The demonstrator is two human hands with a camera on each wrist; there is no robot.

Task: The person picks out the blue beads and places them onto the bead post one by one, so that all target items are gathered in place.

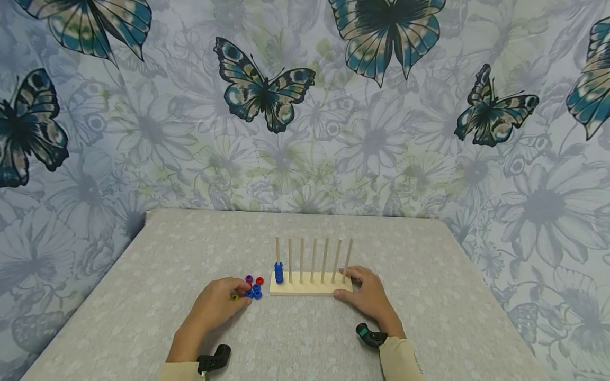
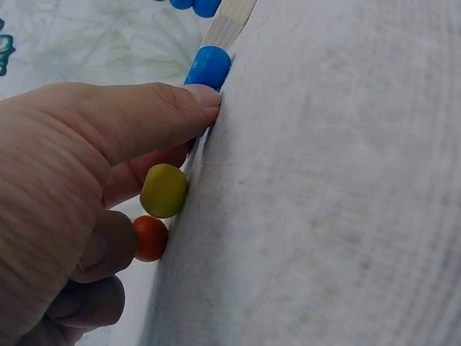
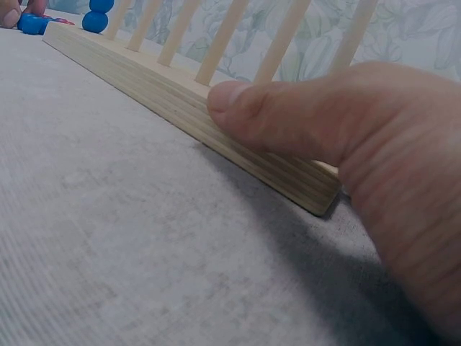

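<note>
A wooden peg rack (image 1: 305, 288) with a row of upright rods stands on the table. Blue beads (image 1: 278, 273) are stacked on its leftmost rod. My right hand (image 1: 367, 293) grips the right end of the base; the thumb presses its front face (image 3: 238, 108), fingers behind. My left hand (image 1: 219, 301) is at the loose beads left of the rack, thumb and forefinger pinching a blue bead (image 2: 209, 66); the forefinger's tip is partly hidden. Close by lie a yellow bead (image 2: 164, 191), an orange-red bead (image 2: 150, 238), a purple bead (image 1: 249, 278) and a red bead (image 1: 259, 280).
A pale patterned cloth covers the table (image 1: 305, 338). Behind its far edge hangs a backdrop (image 1: 371, 143) printed with flowers and butterflies. Black straps with cameras sit on the left wrist (image 1: 214, 359) and right wrist (image 1: 370, 335).
</note>
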